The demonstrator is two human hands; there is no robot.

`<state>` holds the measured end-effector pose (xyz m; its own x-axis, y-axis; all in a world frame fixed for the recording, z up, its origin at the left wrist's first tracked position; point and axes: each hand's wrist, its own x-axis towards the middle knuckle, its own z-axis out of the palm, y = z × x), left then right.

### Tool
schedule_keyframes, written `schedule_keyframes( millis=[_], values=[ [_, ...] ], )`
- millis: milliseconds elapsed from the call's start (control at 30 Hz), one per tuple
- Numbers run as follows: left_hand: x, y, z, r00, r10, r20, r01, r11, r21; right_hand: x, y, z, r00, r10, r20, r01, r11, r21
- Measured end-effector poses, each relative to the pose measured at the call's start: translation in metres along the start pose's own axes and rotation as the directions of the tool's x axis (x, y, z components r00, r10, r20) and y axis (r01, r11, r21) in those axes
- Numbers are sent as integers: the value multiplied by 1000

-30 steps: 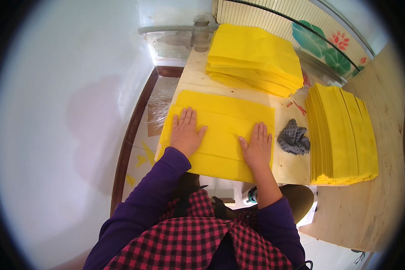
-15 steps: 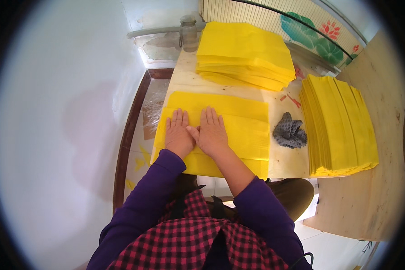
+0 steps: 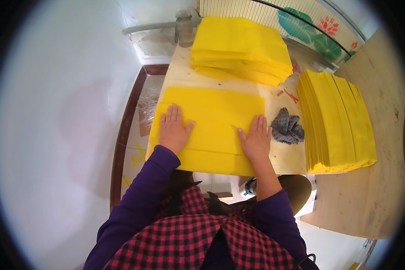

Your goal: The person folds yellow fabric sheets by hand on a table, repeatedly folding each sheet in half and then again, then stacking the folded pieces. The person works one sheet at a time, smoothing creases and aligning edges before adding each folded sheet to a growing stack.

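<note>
A folded yellow fabric sheet (image 3: pixel 211 121) lies flat on the wooden table in front of me, its near edge along the table's front. My left hand (image 3: pixel 174 131) rests palm down near the sheet's left side, fingers stretched out. On the right side my right hand (image 3: pixel 256 138) also lies flat, fingers pointing away and thumb toward the middle. Neither hand grips anything. Just right of my right hand sits a crumpled grey cloth (image 3: pixel 288 127).
A tall pile of yellow sheets (image 3: pixel 240 42) stands at the back, and another yellow pile (image 3: pixel 339 121) at the right. Small red scissors (image 3: pixel 291 96) lie between them. A clear bottle (image 3: pixel 184 29) stands at the far left corner. A white wall (image 3: pixel 63 112) rises at left.
My right hand has slid right across the sheet, from beside the left hand to the right edge. The left hand stays about where it was on the sheet. The view has shifted slightly.
</note>
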<state>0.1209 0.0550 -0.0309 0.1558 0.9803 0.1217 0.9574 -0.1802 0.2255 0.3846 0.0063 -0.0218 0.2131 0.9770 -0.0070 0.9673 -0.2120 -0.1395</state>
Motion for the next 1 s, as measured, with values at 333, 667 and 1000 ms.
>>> schedule_keyframes(
  millis=[333,667,1000],
  values=[
    [6,82,3,960,278,21,-272,950,-154,-1,0,1,999,-24,-36,23,1000,-13],
    [11,-7,-1,995,-89,54,88,996,20,-1,1,9,995,-52,-81,49,998,-38],
    [8,-37,-29,978,-211,4,205,953,222,-3,-1,6,994,-42,-102,42,999,-1]
  ],
)
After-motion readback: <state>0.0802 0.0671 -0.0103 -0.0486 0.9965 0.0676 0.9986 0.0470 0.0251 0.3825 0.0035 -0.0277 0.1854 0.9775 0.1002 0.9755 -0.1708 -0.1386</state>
